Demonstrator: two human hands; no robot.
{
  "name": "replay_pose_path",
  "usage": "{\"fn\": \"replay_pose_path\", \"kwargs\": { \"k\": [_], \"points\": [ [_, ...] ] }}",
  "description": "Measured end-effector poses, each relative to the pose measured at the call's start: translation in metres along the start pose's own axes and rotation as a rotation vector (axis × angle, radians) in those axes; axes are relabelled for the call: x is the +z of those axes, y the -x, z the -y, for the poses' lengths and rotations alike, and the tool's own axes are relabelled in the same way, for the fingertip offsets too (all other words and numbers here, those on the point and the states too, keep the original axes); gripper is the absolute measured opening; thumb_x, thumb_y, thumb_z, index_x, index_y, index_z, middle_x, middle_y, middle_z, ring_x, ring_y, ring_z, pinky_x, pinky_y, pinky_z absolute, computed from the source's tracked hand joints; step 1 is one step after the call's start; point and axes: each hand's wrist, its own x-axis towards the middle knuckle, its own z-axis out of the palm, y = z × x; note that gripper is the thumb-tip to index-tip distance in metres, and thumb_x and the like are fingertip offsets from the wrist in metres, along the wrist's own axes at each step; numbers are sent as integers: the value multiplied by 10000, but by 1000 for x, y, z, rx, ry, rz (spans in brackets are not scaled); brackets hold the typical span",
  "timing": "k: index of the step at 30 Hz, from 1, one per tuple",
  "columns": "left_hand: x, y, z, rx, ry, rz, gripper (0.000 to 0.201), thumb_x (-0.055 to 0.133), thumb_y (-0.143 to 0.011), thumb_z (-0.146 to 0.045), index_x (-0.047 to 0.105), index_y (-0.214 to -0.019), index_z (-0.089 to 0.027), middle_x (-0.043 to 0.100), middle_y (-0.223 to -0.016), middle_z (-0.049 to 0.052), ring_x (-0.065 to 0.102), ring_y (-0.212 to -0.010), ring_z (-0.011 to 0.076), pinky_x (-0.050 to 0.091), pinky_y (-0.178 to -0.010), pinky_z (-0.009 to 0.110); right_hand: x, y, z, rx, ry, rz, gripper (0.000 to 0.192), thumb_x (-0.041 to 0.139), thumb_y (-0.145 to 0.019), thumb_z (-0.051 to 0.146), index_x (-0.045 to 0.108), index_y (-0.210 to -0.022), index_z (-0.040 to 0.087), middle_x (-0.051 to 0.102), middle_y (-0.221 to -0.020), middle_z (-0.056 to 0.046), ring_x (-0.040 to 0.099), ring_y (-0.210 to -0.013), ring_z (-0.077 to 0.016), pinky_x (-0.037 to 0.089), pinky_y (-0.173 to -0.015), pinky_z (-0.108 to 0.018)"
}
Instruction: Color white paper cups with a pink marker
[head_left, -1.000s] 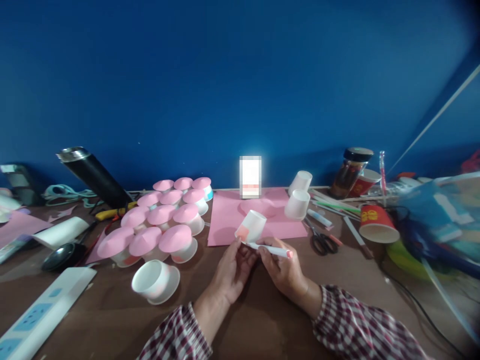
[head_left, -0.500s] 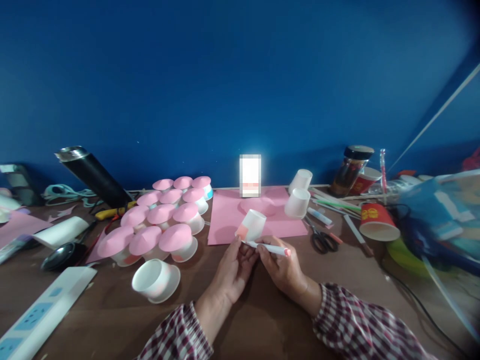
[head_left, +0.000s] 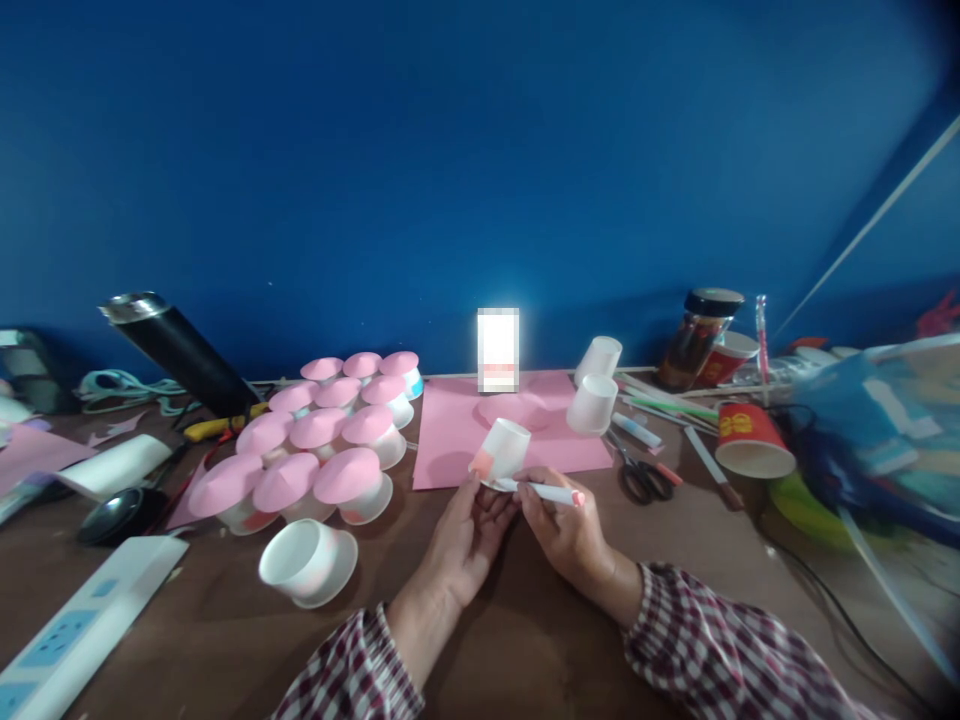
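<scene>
Near edge of the bench point(head_left: 525, 640): left hand point(head_left: 469, 535) grips a small white paper cup point(head_left: 501, 452), tilted, above the wood. Right hand point(head_left: 566, 530) pinches a pink marker point(head_left: 547, 492), tip at the cup's base; a pink patch is coloured, most wall bare. One finished-looking cup point(head_left: 307, 562) lies left. Beyond, twelve pink-capped cups point(head_left: 330, 440) stand clustered; two plain cups point(head_left: 592, 400) rest on the matte pink sheet point(head_left: 450, 440).
</scene>
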Motion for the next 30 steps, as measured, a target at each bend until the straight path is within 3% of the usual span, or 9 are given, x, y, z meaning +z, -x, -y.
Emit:
{"fn": "replay_pose_path", "kwargs": {
  "k": [14, 30],
  "points": [
    [2, 1, -1, -10, -4, 0, 158, 498, -878, -207, 606, -909, -95, 687, -839, 102, 666, -811, 172, 535, -783, 288, 1, -1, 3, 21, -29, 44, 151, 466, -903, 219, 596, -843, 170, 636, -730, -34, 588, -622, -136, 446, -591, -217],
    [0, 0, -2, -12, -10, 42, 192, 488, -885, -235, 606, -939, -93, 701, -921, 126, 666, -869, 197, 522, -839, 325, 0, 0, 1, 60, -17, 3, 155, 466, -903, 235, 604, -879, 169, 639, -723, -31, 588, -606, -136, 442, -598, -223]
  ]
}}
